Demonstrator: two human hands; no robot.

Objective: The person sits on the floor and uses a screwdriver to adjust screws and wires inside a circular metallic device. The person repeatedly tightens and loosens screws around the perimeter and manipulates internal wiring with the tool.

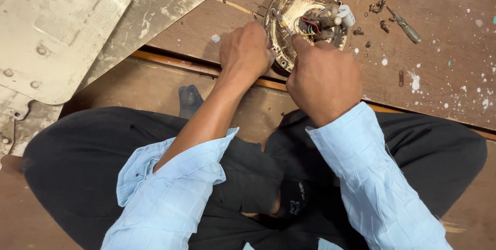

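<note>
Rusted ceiling-fan motor housing (305,20) on the wooden floor (439,79) just beyond your knees: keep your left hand (245,51) clenched on its near rim while your right hand (323,77), gripping a small screwdriver (283,23), works squarely among the wires (312,24).

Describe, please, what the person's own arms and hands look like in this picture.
Both arms wear light blue shirt sleeves with a faint check and creases. The left sleeve is rolled up well above the wrist, baring the forearm; the right sleeve reaches the wrist. The left hand and right hand are bare: no gloves, rings or watch show.
</note>
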